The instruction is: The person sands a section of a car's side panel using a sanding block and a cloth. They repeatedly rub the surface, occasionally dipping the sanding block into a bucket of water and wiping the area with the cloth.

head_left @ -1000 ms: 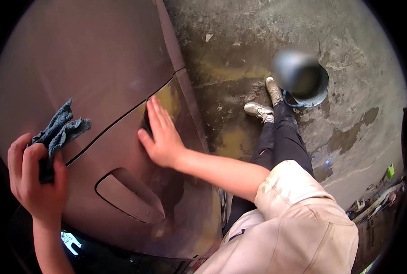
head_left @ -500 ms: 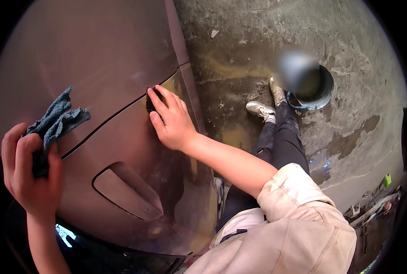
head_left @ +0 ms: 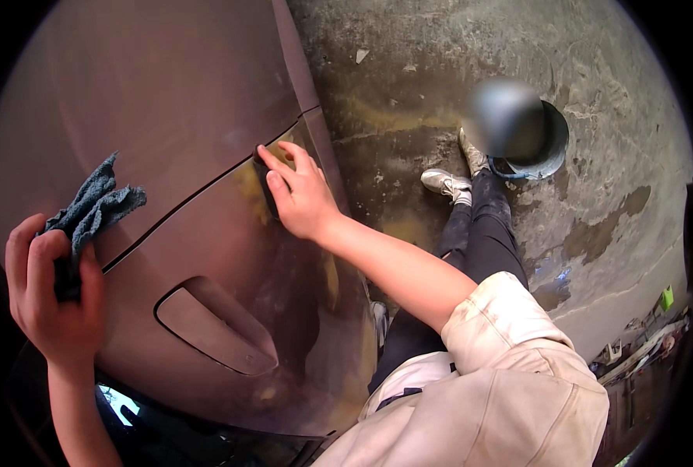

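The right hand (head_left: 303, 198) presses a small dark sanding pad (head_left: 264, 177) flat against the glossy brown car door panel (head_left: 167, 101), fingers extended over it, beside the panel seam (head_left: 206, 191). A dull yellowish patch (head_left: 249, 183) surrounds the pad; judging by this, abrasion is underway in that spot only, with the surrounding gloss untouched. The left hand (head_left: 50, 292) grips a crumpled grey-blue cloth (head_left: 89, 210), fingers closed, held clear of the panel. Wiping appears outstanding.

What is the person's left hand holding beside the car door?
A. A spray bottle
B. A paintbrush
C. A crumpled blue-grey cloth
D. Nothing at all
C: the left hand is closed around a crumpled blue-grey cloth, held up beside the brown car door.
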Tool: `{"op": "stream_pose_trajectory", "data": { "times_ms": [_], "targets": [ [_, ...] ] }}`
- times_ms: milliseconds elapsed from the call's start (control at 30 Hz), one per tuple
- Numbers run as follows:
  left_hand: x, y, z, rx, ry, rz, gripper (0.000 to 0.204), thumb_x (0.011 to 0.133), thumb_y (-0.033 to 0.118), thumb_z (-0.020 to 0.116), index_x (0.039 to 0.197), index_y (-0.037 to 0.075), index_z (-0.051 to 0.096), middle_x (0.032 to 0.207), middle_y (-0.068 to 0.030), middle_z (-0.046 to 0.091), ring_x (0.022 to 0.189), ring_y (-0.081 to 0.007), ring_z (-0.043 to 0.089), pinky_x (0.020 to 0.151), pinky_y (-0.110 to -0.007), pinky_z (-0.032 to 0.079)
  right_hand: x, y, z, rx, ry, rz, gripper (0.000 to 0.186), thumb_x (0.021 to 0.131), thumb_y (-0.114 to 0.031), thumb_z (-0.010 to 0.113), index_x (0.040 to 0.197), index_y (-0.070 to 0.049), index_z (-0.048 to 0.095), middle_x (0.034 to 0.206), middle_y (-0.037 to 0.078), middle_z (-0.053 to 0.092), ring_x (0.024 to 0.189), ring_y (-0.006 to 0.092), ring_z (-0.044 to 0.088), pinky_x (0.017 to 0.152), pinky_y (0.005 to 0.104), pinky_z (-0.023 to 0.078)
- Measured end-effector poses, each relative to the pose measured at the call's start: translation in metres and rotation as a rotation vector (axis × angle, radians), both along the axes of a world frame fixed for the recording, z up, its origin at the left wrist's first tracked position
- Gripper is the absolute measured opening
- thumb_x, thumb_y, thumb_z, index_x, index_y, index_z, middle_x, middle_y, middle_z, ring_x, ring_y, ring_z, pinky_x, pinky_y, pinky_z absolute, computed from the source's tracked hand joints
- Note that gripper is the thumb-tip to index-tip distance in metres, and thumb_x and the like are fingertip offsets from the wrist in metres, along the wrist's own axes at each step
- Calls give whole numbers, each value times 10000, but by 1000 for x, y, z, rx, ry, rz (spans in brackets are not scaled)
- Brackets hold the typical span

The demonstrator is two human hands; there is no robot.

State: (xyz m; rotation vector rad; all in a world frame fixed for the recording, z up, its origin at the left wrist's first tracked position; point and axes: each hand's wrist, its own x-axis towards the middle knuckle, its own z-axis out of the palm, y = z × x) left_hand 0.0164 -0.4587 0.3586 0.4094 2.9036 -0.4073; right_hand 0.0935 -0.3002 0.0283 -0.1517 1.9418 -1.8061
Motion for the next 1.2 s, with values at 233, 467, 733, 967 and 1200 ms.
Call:
{"op": "stream_pose_trajectory", "data": {
  "times_ms": [233,467,733,967,1200],
  "targets": [
    [3,-2,2,-20,-21,13,201,825,-31,717,991,5,610,1157,-173,636,862,-294,646,783,-352,534,0,2,20,-39,250,45,444,1053,-292,480,1446,-124,600,1455,217,495,1331,399,487,1143,496,363],
    [1,0,1,-46,9,14,194,796,-20,735,939,12,608,1118,-174,640,912,-312,660,794,-356,535,7,-3,43,-90,165,50,458,1061,-290,474,1453,-82,585,1452,213,483,1317,393,491,1130,488,377],
    [5,-2,1,-36,21,56,200,778,-14,747,925,16,614,1082,-170,642,940,-321,664,806,-368,536,15,-6,77,-59,241,9,493,1000,-262,599,1470,-117,567,1410,202,480,1295,395,462,1089,484,372],
    [2,1,0,-41,22,46,204,772,-17,748,919,16,610,1084,-168,642,954,-329,666,818,-373,538,2,-10,57,49,151,-50,451,998,-275,589,1421,-120,611,1378,180,487,1246,361,478,1043,482,388],
    [3,1,-1,-25,17,121,200,767,-12,750,903,19,605,1086,-168,643,955,-334,666,818,-373,542,3,-7,59,-18,213,-7,471,977,-267,614,1425,-119,609,1367,181,497,1245,358,480,1028,478,385]
  ]
}}
